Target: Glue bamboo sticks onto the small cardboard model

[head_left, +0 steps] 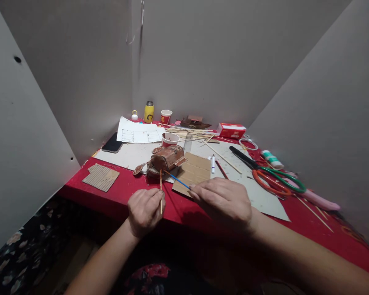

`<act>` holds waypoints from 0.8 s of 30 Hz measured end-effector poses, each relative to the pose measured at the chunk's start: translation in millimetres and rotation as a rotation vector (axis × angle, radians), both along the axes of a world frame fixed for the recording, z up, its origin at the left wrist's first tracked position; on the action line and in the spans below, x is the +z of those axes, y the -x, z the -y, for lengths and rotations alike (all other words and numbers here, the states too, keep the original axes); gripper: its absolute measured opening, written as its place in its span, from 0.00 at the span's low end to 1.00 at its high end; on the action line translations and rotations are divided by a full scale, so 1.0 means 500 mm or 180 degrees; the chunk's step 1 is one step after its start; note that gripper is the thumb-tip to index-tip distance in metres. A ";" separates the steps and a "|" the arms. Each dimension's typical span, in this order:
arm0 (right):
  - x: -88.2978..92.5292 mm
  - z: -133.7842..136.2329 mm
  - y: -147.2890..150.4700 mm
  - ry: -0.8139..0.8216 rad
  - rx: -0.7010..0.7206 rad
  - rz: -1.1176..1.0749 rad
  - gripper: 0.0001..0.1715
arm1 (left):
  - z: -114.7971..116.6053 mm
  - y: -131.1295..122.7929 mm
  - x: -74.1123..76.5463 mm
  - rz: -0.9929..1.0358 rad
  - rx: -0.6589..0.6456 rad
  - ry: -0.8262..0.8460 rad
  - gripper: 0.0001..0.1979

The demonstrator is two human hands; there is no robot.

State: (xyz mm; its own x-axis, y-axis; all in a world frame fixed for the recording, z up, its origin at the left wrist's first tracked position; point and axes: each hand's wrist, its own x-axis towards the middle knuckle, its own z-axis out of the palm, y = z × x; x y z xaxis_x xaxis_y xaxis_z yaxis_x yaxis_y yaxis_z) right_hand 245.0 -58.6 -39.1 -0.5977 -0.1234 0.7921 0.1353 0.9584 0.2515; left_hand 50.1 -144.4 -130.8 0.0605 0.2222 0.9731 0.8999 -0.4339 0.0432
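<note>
A thin wooden stick [161, 182] is pinched in my left hand [145, 208], its upper end against a brown-painted cardboard model [172, 157]. Whether the stick is fixed to the model cannot be made out. My right hand [223, 197] grips a slim blue paintbrush [178, 180], whose tip reaches the near, round end of the model. Small flat pieces stick out from the model's sides. Beneath and right of it lies a sheet of brown cardboard [195, 170]. Just behind stands a paper cup [171, 139] with brown smears inside.
Corrugated cardboard [101, 177] and a phone [112, 143] lie left. Farther back are a drawing sheet [140, 132], a yellow bottle [149, 112], a red cup [166, 117], wooden sticks [190, 133] and a model boat [195, 122]. Large scissors [264, 174] and a pink tool [321, 199] lie right.
</note>
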 end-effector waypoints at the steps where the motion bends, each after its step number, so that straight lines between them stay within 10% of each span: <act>1: -0.001 0.002 0.000 -0.0003 -0.0033 -0.0014 0.05 | 0.000 0.000 0.000 0.0011 0.0005 -0.0017 0.13; 24: -0.002 0.010 -0.005 -0.0020 -0.0130 -0.0039 0.06 | 0.001 -0.002 0.003 0.0056 0.0033 0.0020 0.13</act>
State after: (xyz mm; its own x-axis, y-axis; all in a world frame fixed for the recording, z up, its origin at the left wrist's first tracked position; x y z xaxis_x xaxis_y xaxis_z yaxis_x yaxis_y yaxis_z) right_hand 247.4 -63.4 -39.9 -0.5926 -0.1042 0.7987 0.1773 0.9504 0.2556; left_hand 51.0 -144.9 -129.5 0.0409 0.2289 0.9726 0.9034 -0.4243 0.0619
